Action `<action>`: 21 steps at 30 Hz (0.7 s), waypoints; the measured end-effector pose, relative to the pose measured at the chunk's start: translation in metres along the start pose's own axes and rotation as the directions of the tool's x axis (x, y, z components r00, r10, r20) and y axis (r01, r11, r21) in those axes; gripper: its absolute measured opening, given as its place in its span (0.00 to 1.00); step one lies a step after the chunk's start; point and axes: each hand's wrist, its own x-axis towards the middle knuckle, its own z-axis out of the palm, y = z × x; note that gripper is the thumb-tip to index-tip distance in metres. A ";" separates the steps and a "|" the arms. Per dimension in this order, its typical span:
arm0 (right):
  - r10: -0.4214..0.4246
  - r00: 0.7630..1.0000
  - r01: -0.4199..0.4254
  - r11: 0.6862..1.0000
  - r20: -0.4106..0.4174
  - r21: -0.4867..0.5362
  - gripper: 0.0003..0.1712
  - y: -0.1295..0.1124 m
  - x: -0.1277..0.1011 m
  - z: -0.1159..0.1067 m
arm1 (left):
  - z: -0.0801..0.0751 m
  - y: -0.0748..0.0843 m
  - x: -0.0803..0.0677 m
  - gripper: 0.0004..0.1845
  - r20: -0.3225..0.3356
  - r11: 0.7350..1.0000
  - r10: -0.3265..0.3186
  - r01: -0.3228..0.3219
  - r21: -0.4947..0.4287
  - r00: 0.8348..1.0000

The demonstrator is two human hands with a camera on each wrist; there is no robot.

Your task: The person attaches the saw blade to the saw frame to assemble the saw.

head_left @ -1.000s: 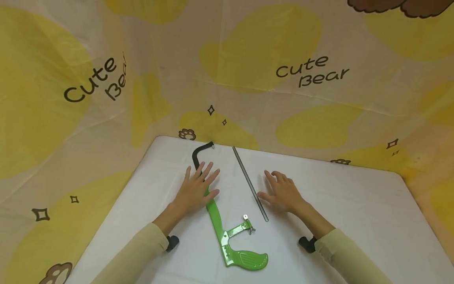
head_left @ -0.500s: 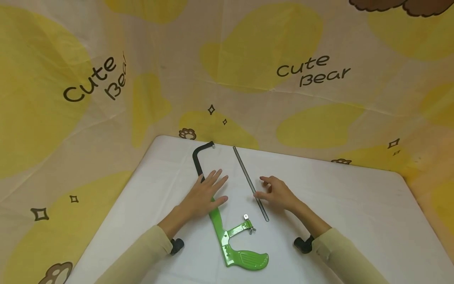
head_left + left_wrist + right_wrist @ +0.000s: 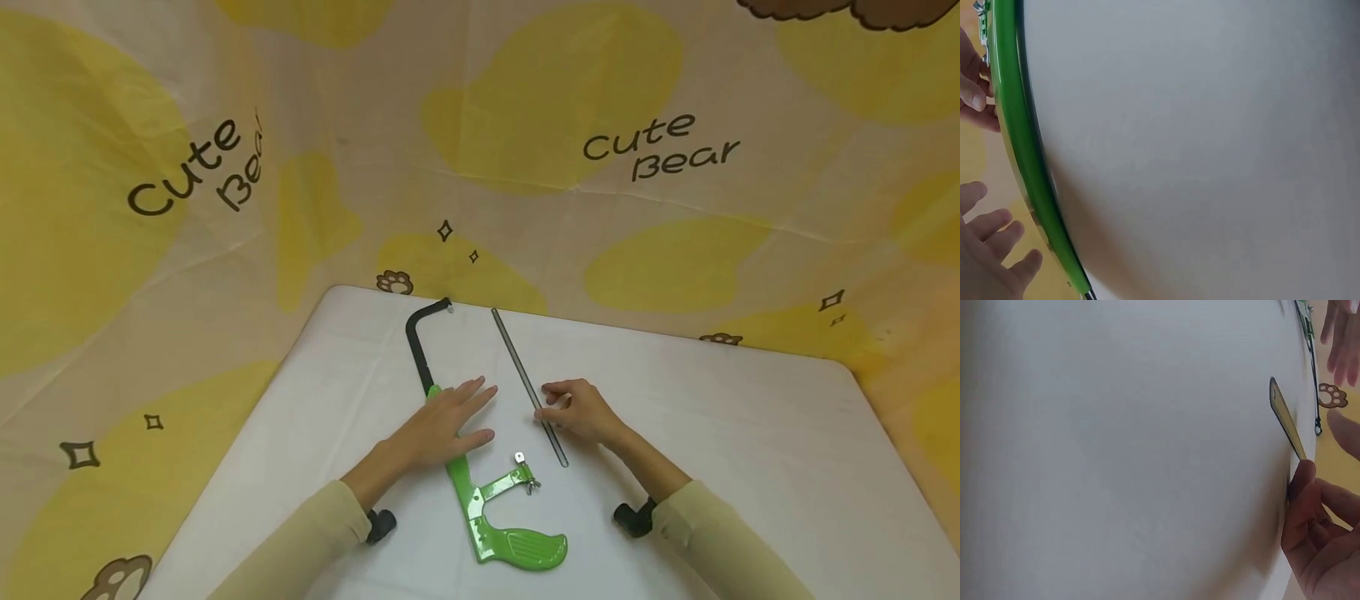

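A hacksaw frame [image 3: 459,483], green with a black front bow, lies on the white table. My left hand [image 3: 441,423] hovers over its green bar with fingers spread, holding nothing. The left wrist view shows the fingers [image 3: 1004,234] beside the bar [image 3: 1022,125]. To the right lies a thin grey hacksaw blade [image 3: 516,358], separate from the frame. My right hand [image 3: 583,410] is at the blade's near half, thumb over its edge and the other fingers loosely bent. In the right wrist view, the blade's end [image 3: 1284,415] sticks out past a fingertip [image 3: 1304,472].
The frame's green handle [image 3: 528,550] points toward me, with a wing nut [image 3: 532,486] on the short arm above it. A patterned yellow cloth [image 3: 480,158] stands behind the white table [image 3: 750,450]. Black wrist mounts [image 3: 633,518] hang under both sleeves.
My left hand has slid nearer and to the right along the frame. The right hand has moved slightly left onto the blade, its fingers bending more. Frame and blade stay put.
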 end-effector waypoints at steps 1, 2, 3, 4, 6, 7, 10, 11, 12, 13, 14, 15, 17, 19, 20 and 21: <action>-0.007 1.000 0.006 1.000 -0.011 -0.012 0.30 0.000 0.000 0.001 | 0.000 0.001 0.000 0.37 0.007 1.000 0.000 0.000 -0.016 1.000; -0.014 1.000 0.013 1.000 -0.020 -0.022 0.29 0.001 0.000 0.002 | 0.001 0.002 0.000 0.37 0.016 1.000 -0.001 0.002 -0.029 1.000; -0.018 0.999 0.018 1.000 -0.029 -0.026 0.28 0.001 0.000 0.004 | 0.001 0.003 0.000 0.37 0.023 0.999 -0.002 0.003 -0.041 1.000; -0.017 0.999 0.016 1.000 -0.035 -0.026 0.27 0.002 0.001 0.005 | 0.002 0.004 -0.001 0.37 0.026 0.998 -0.002 0.004 -0.058 1.000; -0.004 0.999 0.003 1.000 -0.044 -0.022 0.25 0.002 0.001 0.008 | 0.003 0.005 -0.001 0.37 0.033 0.997 -0.001 0.004 -0.076 0.999; -0.003 0.999 0.002 1.000 -0.046 -0.020 0.25 0.002 0.001 0.008 | 0.004 0.006 -0.001 0.37 0.038 0.997 -0.002 0.005 -0.079 0.999; 0.015 0.998 -0.015 1.000 -0.055 -0.007 0.23 0.002 0.002 0.010 | 0.005 0.009 0.000 0.36 0.052 0.996 -0.003 0.007 -0.092 0.999; 0.017 0.998 -0.017 1.000 -0.059 -0.006 0.23 0.002 0.003 0.011 | 0.006 0.010 0.000 0.36 0.062 0.996 -0.004 0.010 -0.093 0.998; 0.019 0.998 -0.019 1.000 -0.063 -0.006 0.22 0.001 0.003 0.011 | 0.006 0.012 0.001 0.36 0.074 0.995 -0.007 0.014 -0.094 0.997; 0.019 0.997 -0.020 1.000 -0.068 -0.007 0.22 0.001 0.003 0.012 | 0.006 0.013 0.001 0.36 0.088 0.995 -0.009 0.018 -0.093 0.996; 0.021 0.997 -0.022 1.000 -0.072 -0.011 0.22 0.000 0.003 0.012 | 0.007 0.015 0.001 0.36 0.101 0.995 -0.012 0.021 -0.094 0.995; 0.024 0.997 -0.025 1.000 -0.075 -0.012 0.21 0.000 0.003 0.012 | 0.007 0.016 0.001 0.35 0.114 0.996 -0.013 0.024 -0.091 0.993; 0.019 0.996 -0.020 1.000 -0.082 -0.022 0.21 -0.001 0.003 0.014 | 0.007 0.019 0.002 0.36 0.130 0.996 -0.012 0.023 -0.082 0.991; 0.010 0.996 -0.013 0.999 -0.088 -0.036 0.20 -0.001 0.003 0.015 | 0.007 0.020 0.002 0.35 0.136 0.997 -0.009 0.019 -0.079 0.991; 0.005 0.996 -0.010 0.999 -0.092 -0.046 0.20 -0.001 0.003 0.015 | 0.008 0.021 0.002 0.35 0.137 0.996 -0.003 0.015 -0.084 0.991; 0.003 0.995 -0.008 0.999 -0.097 -0.052 0.20 -0.001 0.003 0.015 | 0.008 0.021 0.002 0.35 0.136 0.996 0.006 0.006 -0.091 0.991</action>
